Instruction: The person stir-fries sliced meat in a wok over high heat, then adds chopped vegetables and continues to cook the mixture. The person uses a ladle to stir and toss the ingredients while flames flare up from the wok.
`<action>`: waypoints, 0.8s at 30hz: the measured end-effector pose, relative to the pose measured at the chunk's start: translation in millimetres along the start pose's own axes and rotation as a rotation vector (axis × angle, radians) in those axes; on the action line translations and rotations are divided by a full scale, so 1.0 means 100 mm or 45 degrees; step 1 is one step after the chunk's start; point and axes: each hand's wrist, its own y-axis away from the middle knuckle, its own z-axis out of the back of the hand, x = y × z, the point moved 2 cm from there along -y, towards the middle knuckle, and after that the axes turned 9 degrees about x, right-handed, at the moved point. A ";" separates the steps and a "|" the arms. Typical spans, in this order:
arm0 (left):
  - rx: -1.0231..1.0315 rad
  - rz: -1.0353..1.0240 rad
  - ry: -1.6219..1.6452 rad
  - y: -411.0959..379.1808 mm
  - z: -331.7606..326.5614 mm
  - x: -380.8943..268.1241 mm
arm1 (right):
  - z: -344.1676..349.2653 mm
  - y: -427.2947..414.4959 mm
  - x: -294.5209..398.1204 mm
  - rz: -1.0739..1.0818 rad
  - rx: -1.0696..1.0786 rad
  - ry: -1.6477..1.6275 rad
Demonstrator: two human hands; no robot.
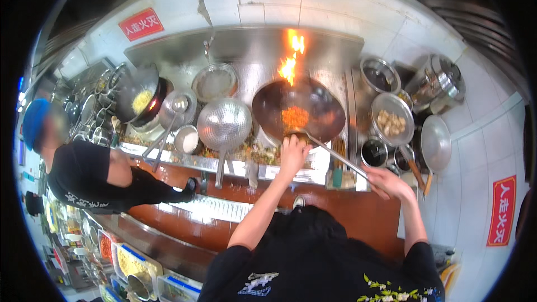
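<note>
A large dark wok (pixel 322 105) sits on the range before me, with chopped orange-red food (pixel 295 118) in it and flames (pixel 289 69) rising at its far rim. My left hand (pixel 295 151) is at the wok's near rim, fingers bent; a small cloth or other thing under them cannot be made out. My right hand (pixel 385 181) grips the long handle of a metal ladle (pixel 335 154), whose bowl end lies at the near rim beside my left fingers.
Left of the wok lie a dimpled metal strainer (pixel 224 123), a metal pot (pixel 215 82) and a bowl of white powder (pixel 187 139). At right, a strainer (pixel 381 105) holds light chunks. A co-worker (pixel 84 167) stands left near another wok (pixel 128 96) with yellow shreds.
</note>
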 end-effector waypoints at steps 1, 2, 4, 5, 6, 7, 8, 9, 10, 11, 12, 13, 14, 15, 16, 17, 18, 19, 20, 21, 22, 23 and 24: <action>0.027 0.069 -0.040 -0.06 -0.20 0.14 | -0.05 -0.35 0.01 0.061 0.033 0.041; 0.033 0.086 -0.136 -0.06 -0.42 0.21 | -0.05 -0.77 -0.15 0.070 -0.119 0.109; 0.115 0.033 -0.124 0.17 -0.56 0.23 | -0.22 -1.36 -0.35 0.057 -0.406 0.213; 0.128 0.008 -0.126 0.23 -0.53 0.24 | -0.22 -1.52 -0.28 0.048 -0.560 0.270; 0.266 -0.073 -0.030 0.41 -0.47 0.22 | -0.14 -1.63 -0.44 0.180 -0.645 0.274; 0.612 -0.005 -0.005 0.57 -0.34 0.18 | -0.13 -1.66 -0.67 0.306 -0.719 0.267; 0.630 0.029 0.112 0.73 -0.20 0.18 | -0.14 -1.56 -0.71 0.356 -0.683 0.282; 0.450 -0.020 0.203 0.78 -0.01 0.16 | -0.31 -1.17 -0.29 0.267 -0.419 -0.037; 0.252 -0.075 0.125 0.59 0.17 0.00 | -0.23 -0.87 -0.24 0.186 -0.320 -0.145; 0.065 -0.118 0.051 0.39 0.27 -0.11 | -0.12 -0.63 -0.15 0.131 -0.318 0.014; 0.079 -0.070 0.045 0.21 0.22 -0.09 | -0.04 -0.59 -0.15 0.096 -0.238 -0.050; 0.085 -0.028 0.039 0.04 0.12 -0.05 | 0.03 -0.61 -0.09 0.066 -0.165 -0.111; 0.089 0.047 -0.030 -0.05 -0.07 0.03 | 0.02 -0.83 -0.05 0.120 -0.169 0.012; 0.098 0.115 -0.086 -0.08 -0.33 0.13 | -0.06 -1.13 -0.12 0.162 -0.183 0.135; 0.072 0.115 -0.133 -0.05 -0.57 0.23 | -0.15 -1.50 -0.25 0.214 -0.427 0.351; 0.142 0.077 -0.222 0.05 -0.59 0.21 | -0.21 -1.79 -0.40 0.258 -0.667 0.559; 0.177 0.042 -0.189 0.22 -0.53 0.19 | -0.25 -1.87 -0.44 0.309 -0.742 0.541; 0.479 0.069 -0.079 0.38 -0.35 0.13 | -0.29 -1.91 -0.44 0.365 -0.821 0.518; 0.681 0.158 -0.009 0.60 -0.18 0.20 | -0.51 -1.64 -0.03 0.100 -0.619 0.176; 0.689 0.102 0.119 0.70 -0.14 0.14 | -0.43 -1.73 -0.44 0.273 -0.722 0.269; 0.432 -0.009 0.083 0.63 0.01 0.03 | -0.50 -1.56 -0.52 0.270 -0.659 0.144; 0.173 -0.126 0.041 0.50 0.14 -0.05 | -0.54 -1.44 -0.50 0.272 -0.603 0.014; 0.103 -0.103 0.014 0.28 0.12 -0.04 | -0.53 -1.43 -0.55 0.314 -0.608 -0.033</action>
